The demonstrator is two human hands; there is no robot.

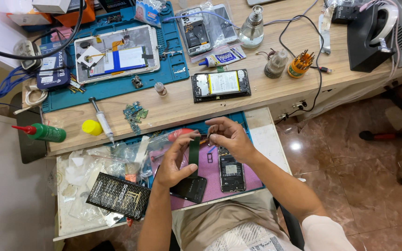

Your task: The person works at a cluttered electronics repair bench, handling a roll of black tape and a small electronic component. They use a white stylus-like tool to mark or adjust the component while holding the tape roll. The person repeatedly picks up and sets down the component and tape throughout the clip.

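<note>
Now left hand (175, 160) pinches dark green strip (194, 153) near its lower end, upright over purple mat (210, 172); right hand (229, 137) closed narrow on strip's top, fingertips tight, small part there too tiny to tell; opened phone (231, 172) lies on mat just right of strip, dark panel (189, 188) below left hand; judgement: keep strip taut, grip edges only, work low over mat so nothing drops; screwdriver (102, 122) rests on bench above.
</note>
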